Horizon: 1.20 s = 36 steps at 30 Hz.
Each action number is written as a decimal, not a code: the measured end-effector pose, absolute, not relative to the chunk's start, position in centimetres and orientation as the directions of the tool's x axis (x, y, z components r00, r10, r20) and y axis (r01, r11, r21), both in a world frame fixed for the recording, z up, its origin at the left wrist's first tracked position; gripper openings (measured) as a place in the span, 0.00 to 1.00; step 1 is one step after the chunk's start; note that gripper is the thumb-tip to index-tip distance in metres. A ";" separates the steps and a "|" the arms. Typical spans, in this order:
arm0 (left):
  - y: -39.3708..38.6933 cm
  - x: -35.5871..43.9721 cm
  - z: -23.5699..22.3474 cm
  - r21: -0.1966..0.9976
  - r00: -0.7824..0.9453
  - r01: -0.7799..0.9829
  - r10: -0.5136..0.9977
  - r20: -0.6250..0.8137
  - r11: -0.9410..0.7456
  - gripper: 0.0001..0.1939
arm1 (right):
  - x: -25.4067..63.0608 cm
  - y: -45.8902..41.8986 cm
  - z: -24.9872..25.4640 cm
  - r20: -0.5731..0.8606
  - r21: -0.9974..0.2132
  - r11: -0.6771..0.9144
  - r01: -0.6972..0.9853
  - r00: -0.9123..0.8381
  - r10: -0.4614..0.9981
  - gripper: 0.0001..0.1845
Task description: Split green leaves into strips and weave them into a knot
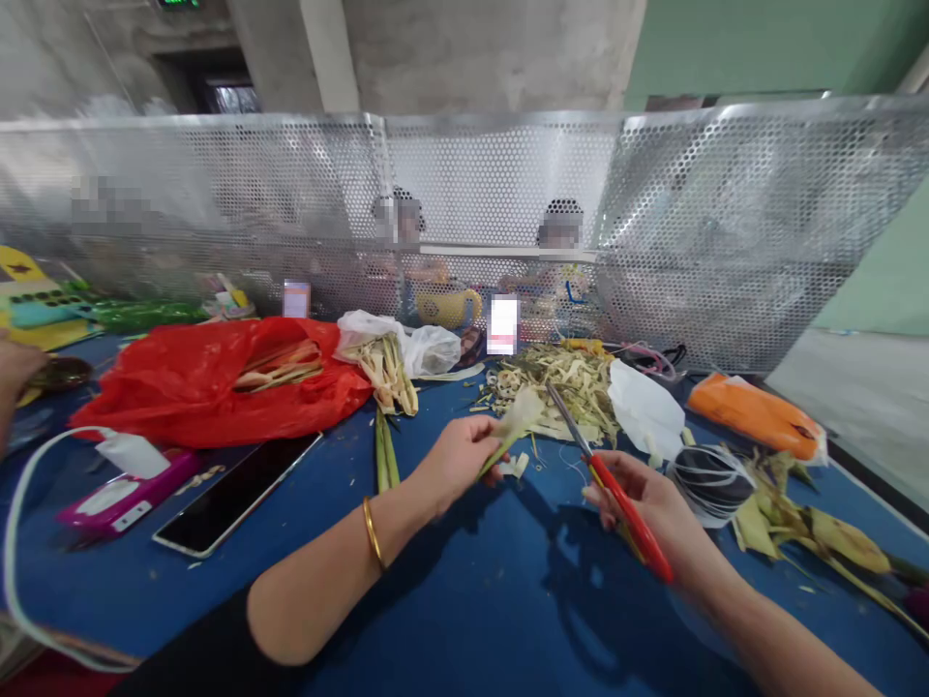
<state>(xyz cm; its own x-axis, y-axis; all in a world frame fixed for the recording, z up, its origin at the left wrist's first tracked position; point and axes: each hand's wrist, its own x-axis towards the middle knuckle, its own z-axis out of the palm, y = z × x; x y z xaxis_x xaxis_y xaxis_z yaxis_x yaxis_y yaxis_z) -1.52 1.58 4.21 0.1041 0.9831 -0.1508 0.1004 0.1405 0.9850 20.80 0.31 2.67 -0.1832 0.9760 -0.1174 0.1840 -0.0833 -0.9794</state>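
Husk strip [517, 418] pinched in the left hand [475, 450], right hand [635, 499] gripping red-handled scissors [610, 482] over the blue worktop [479, 600]

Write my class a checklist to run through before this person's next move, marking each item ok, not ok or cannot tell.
1. Left hand has hold of the leaf piece: ok.
2. Right hand has hold of the scissors: ok.
3. Blades apart from the left fingers: ok, a gap shows.
4. Blades sharp: cannot tell.
5. Tabletop free of scraps: not ok, a pile of plant scraps lies beyond the hands.
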 end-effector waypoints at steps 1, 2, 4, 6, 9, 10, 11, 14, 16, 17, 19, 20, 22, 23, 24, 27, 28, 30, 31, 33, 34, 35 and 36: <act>1.1 -1.1 3.8 0.982 0.156 0.112 0.973 -0.170 0.154 0.04 | 20.6 0.2 2.8 -0.132 -0.989 -0.116 0.095 -0.180 0.975 0.29; 0.7 -0.9 3.5 0.978 0.210 0.137 0.960 -0.184 0.157 0.04 | 20.4 0.1 3.0 -0.140 -0.990 -0.137 0.033 -0.169 0.976 0.29; -0.1 -0.6 2.9 0.968 0.290 0.194 0.934 -0.210 0.157 0.04 | 20.1 0.0 3.2 -0.157 -0.987 -0.161 -0.021 -0.140 0.978 0.29; -0.5 -0.5 2.6 0.957 0.363 0.234 0.897 -0.251 0.172 0.05 | 20.0 -0.1 3.3 -0.168 -0.984 -0.173 -0.034 -0.117 0.979 0.29; -0.8 -0.1 2.7 0.946 0.410 0.263 0.866 -0.286 0.187 0.05 | 20.0 -0.3 2.9 -0.173 -0.983 -0.179 -0.040 -0.135 0.976 0.29; -0.9 0.2 2.7 0.946 0.410 0.265 0.866 -0.285 0.186 0.05 | 19.9 -0.4 2.7 -0.167 -0.984 -0.173 -0.035 -0.147 0.975 0.28; -0.9 0.5 2.8 0.948 0.411 0.261 0.868 -0.280 0.182 0.06 | 19.9 -0.5 2.5 -0.160 -0.986 -0.166 -0.024 -0.159 0.974 0.27; -0.8 1.7 2.5 0.956 0.412 0.219 0.870 -0.272 0.195 0.11 | 19.7 -0.6 1.9 -0.115 -0.993 -0.116 0.005 -0.189 0.975 0.27; -0.6 2.2 2.4 0.950 0.360 0.217 0.886 -0.293 0.226 0.13 | 19.8 -0.4 1.6 -0.076 -0.997 -0.070 0.037 -0.197 0.978 0.27; -0.5 2.2 2.4 0.947 0.318 0.225 0.901 -0.296 0.231 0.14 | 19.9 -0.3 1.5 -0.053 -0.997 -0.041 0.064 -0.199 0.979 0.28; -0.2 1.8 2.6 0.946 0.229 0.229 0.932 -0.281 0.229 0.14 | 20.5 0.0 1.6 -0.015 -0.988 0.018 0.153 -0.211 0.977 0.30; 0.0 1.4 2.9 0.949 0.186 0.222 0.946 -0.265 0.222 0.13 | 20.9 0.1 1.7 -0.001 -0.976 0.048 0.211 -0.227 0.974 0.30; 0.3 0.5 3.4 0.954 0.103 0.223 0.968 -0.227 0.200 0.11 | 21.5 0.2 2.2 0.012 -0.939 0.105 0.329 -0.272 0.962 0.30; 0.5 0.0 3.6 0.955 0.073 0.233 0.976 -0.205 0.183 0.11 | 21.8 0.1 2.5 0.012 -0.915 0.132 0.382 -0.301 0.953 0.29; 0.6 -0.4 3.8 0.955 0.048 0.247 0.982 -0.182 0.165 0.11 | 22.1 0.0 2.8 0.007 -0.888 0.155 0.433 -0.324 0.946 0.29; 0.8 -1.2 4.1 0.954 -0.006 0.273 0.992 -0.127 0.124 0.12 | 22.4 -0.3 3.5 -0.027 -0.781 0.203 0.590 -0.358 0.933 0.29; 0.9 -1.3 4.0 0.955 -0.021 0.269 0.993 -0.120 0.121 0.12 | 22.4 -0.4 3.6 -0.043 -0.745 0.211 0.632 -0.362 0.931 0.29; 1.0 -1.4 3.8 0.961 -0.040 0.243 0.991 -0.125 0.131 0.11 | 22.3 -0.5 3.7 -0.070 -0.698 0.222 0.681 -0.374 0.925 0.29; 1.1 -1.5 3.7 0.964 -0.044 0.227 0.990 -0.134 0.140 0.10 | 22.2 -0.6 3.7 -0.080 -0.686 0.225 0.692 -0.379 0.922 0.30; 1.1 -1.5 3.4 0.968 -0.039 0.199 0.988 -0.150 0.155 0.10 | 21.9 -0.7 3.6 -0.081 -0.672 0.230 0.704 -0.379 0.922 0.30; 1.1 -1.5 3.3 0.968 -0.029 0.191 0.987 -0.157 0.159 0.10 | 21.8 -0.7 3.5 -0.074 -0.667 0.234 0.708 -0.375 0.924 0.29; 1.1 -1.5 3.2 0.969 -0.016 0.188 0.987 -0.162 0.162 0.10 | 21.7 -0.8 3.5 -0.068 -0.662 0.236 0.712 -0.370 0.926 0.29; 1.1 -1.4 3.1 0.969 -0.001 0.185 0.986 -0.167 0.164 0.11 | 21.6 -0.8 3.4 -0.065 -0.658 0.238 0.715 -0.369 0.927 0.28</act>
